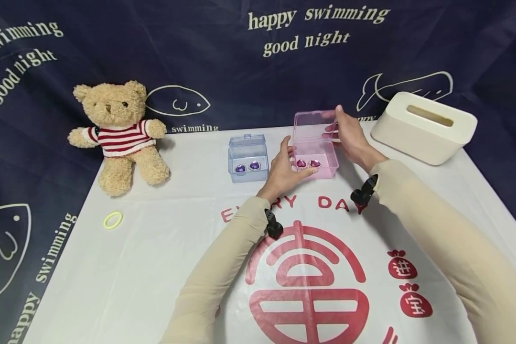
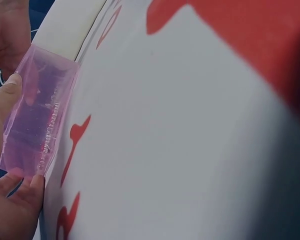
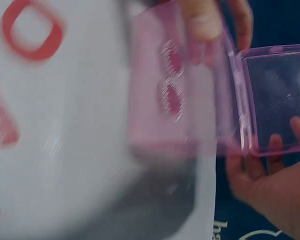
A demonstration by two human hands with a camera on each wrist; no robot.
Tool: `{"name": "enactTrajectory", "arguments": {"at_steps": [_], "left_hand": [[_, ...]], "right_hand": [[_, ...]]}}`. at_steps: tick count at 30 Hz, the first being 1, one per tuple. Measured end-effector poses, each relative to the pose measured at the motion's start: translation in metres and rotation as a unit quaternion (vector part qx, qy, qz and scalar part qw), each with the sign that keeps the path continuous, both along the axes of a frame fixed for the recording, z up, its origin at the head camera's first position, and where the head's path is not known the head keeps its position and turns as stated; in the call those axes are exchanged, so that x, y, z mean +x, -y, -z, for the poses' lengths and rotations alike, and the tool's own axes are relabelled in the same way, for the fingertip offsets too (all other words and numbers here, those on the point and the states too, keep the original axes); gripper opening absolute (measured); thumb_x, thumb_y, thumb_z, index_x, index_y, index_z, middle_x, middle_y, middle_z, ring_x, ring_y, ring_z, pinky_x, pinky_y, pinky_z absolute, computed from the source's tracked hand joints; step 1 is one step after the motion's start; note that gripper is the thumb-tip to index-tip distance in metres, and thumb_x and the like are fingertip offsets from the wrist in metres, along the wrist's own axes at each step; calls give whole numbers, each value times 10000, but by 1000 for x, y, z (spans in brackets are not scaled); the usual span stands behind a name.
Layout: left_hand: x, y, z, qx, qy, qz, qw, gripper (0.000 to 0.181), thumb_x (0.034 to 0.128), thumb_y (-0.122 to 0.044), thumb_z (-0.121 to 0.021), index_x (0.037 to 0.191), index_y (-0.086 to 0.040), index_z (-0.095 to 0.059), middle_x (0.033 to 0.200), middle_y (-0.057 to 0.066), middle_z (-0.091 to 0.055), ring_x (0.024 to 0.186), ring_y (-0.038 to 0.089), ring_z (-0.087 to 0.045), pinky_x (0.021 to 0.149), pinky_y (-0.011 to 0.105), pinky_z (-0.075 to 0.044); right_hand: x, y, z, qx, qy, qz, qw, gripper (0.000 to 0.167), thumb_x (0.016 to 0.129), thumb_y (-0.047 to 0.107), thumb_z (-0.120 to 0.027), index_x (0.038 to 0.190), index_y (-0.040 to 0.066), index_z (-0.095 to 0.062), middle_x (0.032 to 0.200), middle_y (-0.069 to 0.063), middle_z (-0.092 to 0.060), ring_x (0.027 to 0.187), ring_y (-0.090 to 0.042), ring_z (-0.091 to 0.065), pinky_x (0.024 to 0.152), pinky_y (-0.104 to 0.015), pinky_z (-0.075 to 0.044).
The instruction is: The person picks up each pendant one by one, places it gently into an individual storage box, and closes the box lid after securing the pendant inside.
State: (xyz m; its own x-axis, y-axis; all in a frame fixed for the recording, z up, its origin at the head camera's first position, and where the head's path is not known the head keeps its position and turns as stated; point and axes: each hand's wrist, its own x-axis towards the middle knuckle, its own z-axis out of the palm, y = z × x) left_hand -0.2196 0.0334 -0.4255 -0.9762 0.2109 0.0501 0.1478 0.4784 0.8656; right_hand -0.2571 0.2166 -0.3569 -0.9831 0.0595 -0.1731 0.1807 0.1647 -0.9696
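A clear pink plastic box [image 1: 330, 162] stands at the table's back with its lid [image 1: 309, 125] raised. Two pink heart-shaped gems [image 1: 314, 163] with pale beaded rims lie inside. My left hand [image 1: 281, 169] grips the box from its left, the thumb across the front wall. At the lid's right edge, my right hand [image 1: 353, 138] holds on, and some of its fingers show through the plastic. In the right wrist view the lid [image 3: 275, 95] is swung back from the hinge. Left of it, a clear blue box [image 1: 248, 176] stands open with two purple gems [image 1: 254, 165] inside.
A teddy bear [image 1: 122, 138] in a striped sweater sits at the back left. A yellow ring [image 1: 112, 220] lies in front of it. A cream tissue box [image 1: 421, 131] stands at the right, close to my right hand. Dark printed cloth [image 1: 241, 91] hangs behind the table.
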Motion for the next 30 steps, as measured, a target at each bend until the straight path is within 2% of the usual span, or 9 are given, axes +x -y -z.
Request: {"name": "enactTrajectory", "arguments": {"at_steps": [3,5,9,11,13,16,19,23,30], "left_hand": [[1,-1,2,75,-25,34,10000,1100,703,-409,-857,1528,-203,-159,1447,91,-484,1312,194,-498,1092,327,-429],[2,-1,3,128,-34,76,9999,1095,706,-404,-856,1530,-196,-164,1454,100,-476,1315,199,-497,1089,323,-432],[2,0,4,54,-73,145,9999,1091,706,-405,-856,1529,-197,-169,1457,94,-469,1323,189,-486,1091,313,-429],[2,1,3,-4,-111,185,9998,1087,708,-397,-856,1528,-199,-170,1454,90,-466,1323,189,-483,1093,315,-428],[2,2,2,-36,-153,280,9995,1082,711,-376,-858,1528,-209,-168,1447,86,-466,1321,195,-483,1093,321,-429],[2,3,0,-71,-178,458,9988,1049,719,-364,-852,1520,-231,-188,1432,69,-467,1300,200,-496,1080,327,-443],[2,5,0,-19,-219,540,9983,961,738,-377,-832,1494,-238,-256,1398,58,-485,1258,187,-517,1055,320,-461],[1,7,1,154,-256,499,9983,801,809,-425,-753,1461,-224,-334,1370,60,-509,1228,163,-524,1045,295,-462],[0,6,3,220,-322,493,9980,711,866,-398,-694,1461,-220,-348,1373,53,-517,1267,153,-515,1078,246,-430]], "right_hand": [[4,-7,6,122,-349,-238,9990,547,1014,516,-313,1146,94,-634,885,9,-581,863,-113,-647,785,-279,-531],[7,-13,11,-61,-554,-504,9972,478,1017,474,-373,1089,91,-649,899,3,-622,899,-125,-647,796,-247,-542],[16,-29,21,-445,-696,-1291,9882,421,1007,375,-479,1185,22,-624,1041,-5,-677,1029,-130,-637,900,-223,-541],[21,-37,25,-272,-774,-1671,9825,420,995,316,-527,1261,-2,-593,1155,-19,-666,1091,-102,-626,926,-221,-535],[25,-44,30,151,-957,-1970,9756,407,993,240,-544,1313,-11,-563,1295,-44,-618,1145,-50,-595,951,-196,-515],[31,-51,37,733,-1198,-2278,9635,391,970,135,-581,1329,-18,-548,1473,-119,-470,1243,-10,-522,975,-119,-462],[34,-55,43,893,-1265,-2441,9573,421,933,79,-628,1331,-29,-541,1554,-167,-328,1388,-84,-399,1024,-69,-384],[37,-54,48,832,-1131,-2450,9593,480,898,57,-671,1349,-18,-527,1593,-126,-253,1456,-255,-283,1063,-95,-357],[42,-49,50,720,-1130,-2325,9633,498,847,-25,-699,1319,-51,-539,1586,-138,-269,1482,-267,-215,1020,-64,-383]]}}
